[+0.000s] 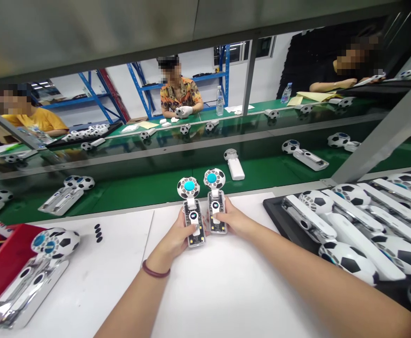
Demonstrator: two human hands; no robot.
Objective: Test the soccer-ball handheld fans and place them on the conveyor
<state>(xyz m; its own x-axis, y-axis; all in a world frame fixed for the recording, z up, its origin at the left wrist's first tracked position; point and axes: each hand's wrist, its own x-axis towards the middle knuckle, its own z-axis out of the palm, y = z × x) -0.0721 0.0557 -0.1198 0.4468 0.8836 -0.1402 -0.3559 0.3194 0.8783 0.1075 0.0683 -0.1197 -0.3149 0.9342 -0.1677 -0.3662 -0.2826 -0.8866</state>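
Observation:
My left hand [184, 229] is closed round a handheld fan [193, 224] with a clear body, a round display lit with digits and a football-patterned head with a blue centre. Its thumb rests on the front, below the display. A second fan of the same kind [216, 225] is in my right hand [229, 217], whose thumb also lies on the front under a lit display. Both fans are tilted up side by side above the white worktop [205, 291], heads away from me. The fingers behind the bodies are largely hidden.
A green conveyor belt [127, 191] with several fans runs across ahead. At right, a black tray [274, 211] holds many fans. On the left are a red bin [1, 277], two fans [32, 291] and several black discs [98, 233]. Co-workers [180, 94] sit beyond the belt.

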